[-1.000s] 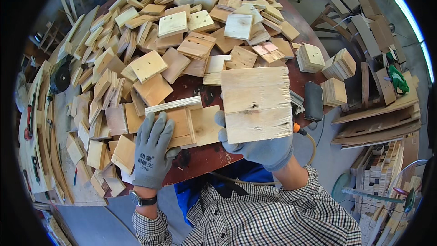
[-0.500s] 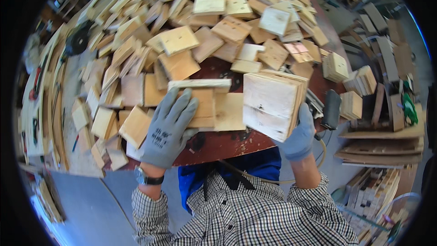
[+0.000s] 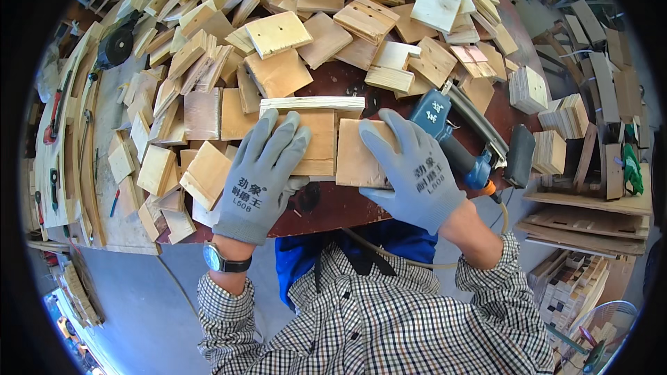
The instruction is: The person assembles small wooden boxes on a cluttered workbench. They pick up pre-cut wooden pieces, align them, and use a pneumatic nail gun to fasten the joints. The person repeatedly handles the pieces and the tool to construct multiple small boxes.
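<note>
My left hand (image 3: 267, 173), in a grey work glove, lies over the left part of a square wooden block (image 3: 317, 144). Its fingers reach the far edge and the thumb is at the near edge. Along that far edge runs a pale wooden strip (image 3: 313, 103). My right hand (image 3: 417, 173), gloved alike, grips another square wooden block (image 3: 363, 155) just to the right, fingers over its top and thumb along its near side. The two blocks sit side by side with a narrow dark gap, near the front of the dark red table (image 3: 326, 206).
A blue nail gun (image 3: 434, 112) with a hose lies right of my right hand. Loose wooden blocks (image 3: 278, 33) are heaped across the far side and left. Stacked squares (image 3: 528, 90) stand at the right edge. A black tape dispenser-like round tool (image 3: 119, 45) lies far left.
My right hand has brought its tilted wooden block left and down, beside the one under my left hand. The nail gun, mostly hidden before, now shows. My left hand stays nearly in place.
</note>
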### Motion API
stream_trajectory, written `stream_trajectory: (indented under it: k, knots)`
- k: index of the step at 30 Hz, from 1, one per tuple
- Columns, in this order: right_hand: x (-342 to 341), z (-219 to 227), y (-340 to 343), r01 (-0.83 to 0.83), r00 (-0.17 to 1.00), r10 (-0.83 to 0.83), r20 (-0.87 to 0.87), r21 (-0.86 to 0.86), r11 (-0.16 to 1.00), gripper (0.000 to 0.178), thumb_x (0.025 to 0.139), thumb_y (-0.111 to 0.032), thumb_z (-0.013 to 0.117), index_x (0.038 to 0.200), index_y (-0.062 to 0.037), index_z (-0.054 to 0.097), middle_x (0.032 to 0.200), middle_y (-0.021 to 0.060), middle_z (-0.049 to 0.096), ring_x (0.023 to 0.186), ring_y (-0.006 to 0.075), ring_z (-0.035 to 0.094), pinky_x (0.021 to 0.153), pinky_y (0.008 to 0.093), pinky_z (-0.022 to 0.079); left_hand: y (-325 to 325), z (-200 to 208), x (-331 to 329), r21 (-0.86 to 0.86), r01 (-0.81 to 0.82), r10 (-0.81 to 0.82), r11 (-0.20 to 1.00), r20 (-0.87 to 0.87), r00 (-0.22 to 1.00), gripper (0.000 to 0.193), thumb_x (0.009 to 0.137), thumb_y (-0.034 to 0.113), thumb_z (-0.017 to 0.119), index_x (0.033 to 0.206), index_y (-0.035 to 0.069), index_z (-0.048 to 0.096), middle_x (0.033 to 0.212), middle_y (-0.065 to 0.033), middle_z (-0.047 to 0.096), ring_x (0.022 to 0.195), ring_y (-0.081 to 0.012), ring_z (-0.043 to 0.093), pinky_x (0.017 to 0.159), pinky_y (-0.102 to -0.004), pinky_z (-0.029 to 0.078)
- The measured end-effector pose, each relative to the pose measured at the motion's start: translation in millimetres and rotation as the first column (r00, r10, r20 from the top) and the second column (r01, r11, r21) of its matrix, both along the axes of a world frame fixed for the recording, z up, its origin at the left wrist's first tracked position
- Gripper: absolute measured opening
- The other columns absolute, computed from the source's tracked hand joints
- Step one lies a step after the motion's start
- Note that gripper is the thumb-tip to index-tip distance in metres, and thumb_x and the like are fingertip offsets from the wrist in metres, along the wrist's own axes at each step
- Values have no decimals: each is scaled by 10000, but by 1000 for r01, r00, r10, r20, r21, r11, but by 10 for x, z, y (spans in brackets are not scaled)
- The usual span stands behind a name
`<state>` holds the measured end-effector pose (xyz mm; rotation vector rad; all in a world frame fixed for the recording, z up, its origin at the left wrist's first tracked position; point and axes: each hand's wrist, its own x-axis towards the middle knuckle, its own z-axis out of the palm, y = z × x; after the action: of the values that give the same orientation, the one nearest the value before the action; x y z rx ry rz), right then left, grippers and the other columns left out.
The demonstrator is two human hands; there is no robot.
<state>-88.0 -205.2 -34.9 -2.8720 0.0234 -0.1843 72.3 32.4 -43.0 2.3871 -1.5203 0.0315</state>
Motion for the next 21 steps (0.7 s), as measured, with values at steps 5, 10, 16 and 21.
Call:
stream_trajectory:
  k: [5,10,16,21]
  knots:
    - [58,70,-2,-28,993,9,-117,-162,986,941,791,-477,866,1589,-157,484,1659,230,350,1318,374,551,1083,485,467,-60,95,-96,99,-38,34,994,43,998,678,913,322,714,1521,78,537,1601,-167,491,1528,-409,388,1263,-561,307]
    - [64,74,-7,-39,988,-12,-151,-331,943,955,817,-584,811,1620,-213,452,1624,188,389,1183,276,541,937,413,462,-221,125,-298,59,-35,35,998,1,999,715,846,306,746,1506,114,550,1588,-192,486,1504,-470,390,1284,-599,247]
    - [109,33,-1,-68,989,20,-150,-322,944,971,807,-578,821,1618,-197,447,1615,189,404,1215,289,538,967,431,454,-213,148,-305,104,-4,6,995,-19,1000,685,840,351,775,1476,178,594,1560,-171,509,1481,-496,404,1274,-634,250]
    - [86,84,20,-50,990,12,-144,-266,963,1016,745,-490,876,1609,-166,453,1640,222,375,1263,346,543,1002,488,442,-206,131,-311,21,10,-10,1000,22,1000,603,909,354,708,1459,131,605,1526,-148,542,1458,-431,445,1277,-598,272]
